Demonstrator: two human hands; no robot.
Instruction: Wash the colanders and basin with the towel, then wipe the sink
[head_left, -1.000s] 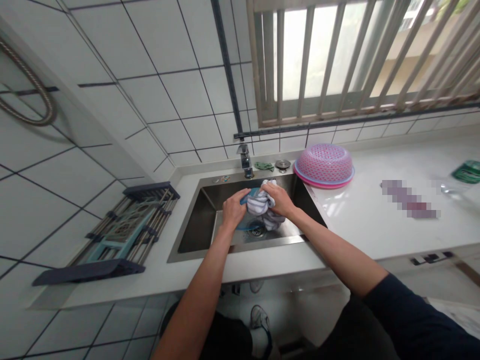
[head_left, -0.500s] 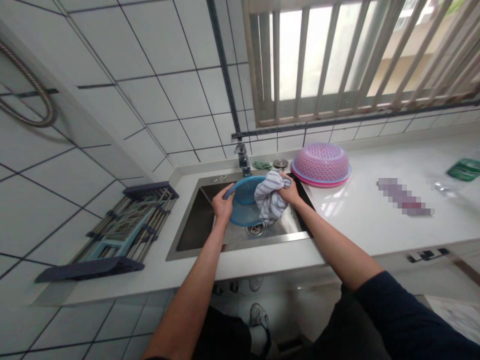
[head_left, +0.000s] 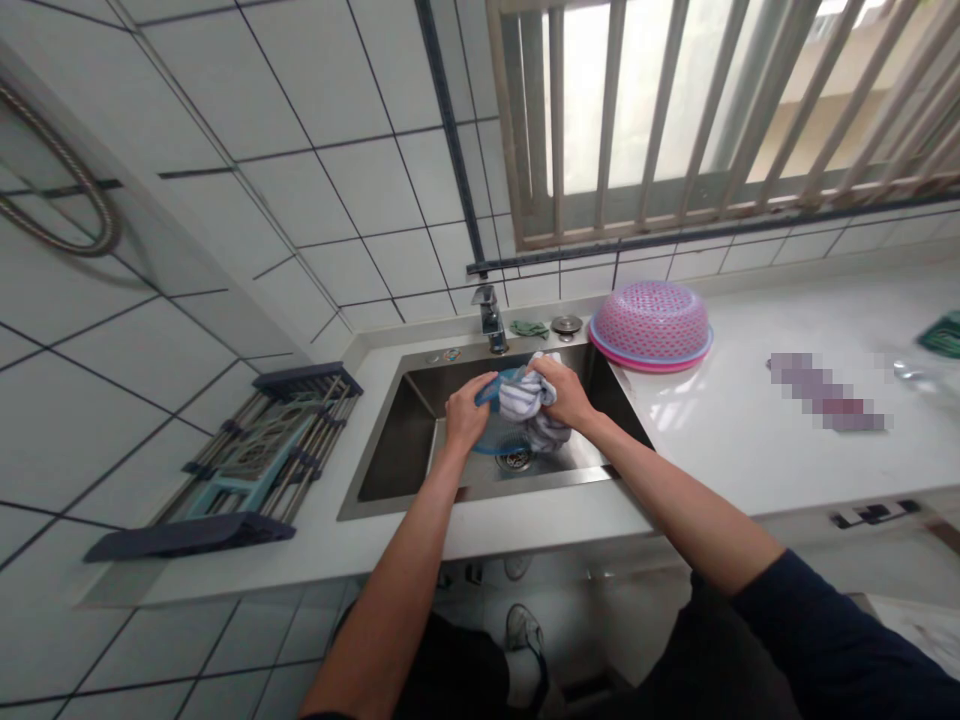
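A translucent blue basin [head_left: 499, 438] is tipped over the steel sink [head_left: 401, 425]. My left hand [head_left: 466, 412] grips its left rim, fingers closed round the edge. Bunched in my right hand [head_left: 562, 393] is a grey-and-white striped cloth [head_left: 525, 398], pressed against the basin near its rim. Part of the cloth hangs below my right hand and covers the basin's right side. Beneath them the sink drain [head_left: 516, 459] shows.
Behind the sink stands a faucet [head_left: 490, 320], with a green cloth [head_left: 529, 328] and a metal drain strainer [head_left: 566, 325] beside it. A pink colander [head_left: 652, 322] lies upside down to the right. A folding rack [head_left: 262, 445] is on the left counter.
The basin has turned and now shows less of its opening. My right hand and the cloth have moved closer to my left hand. The view has shifted slightly.
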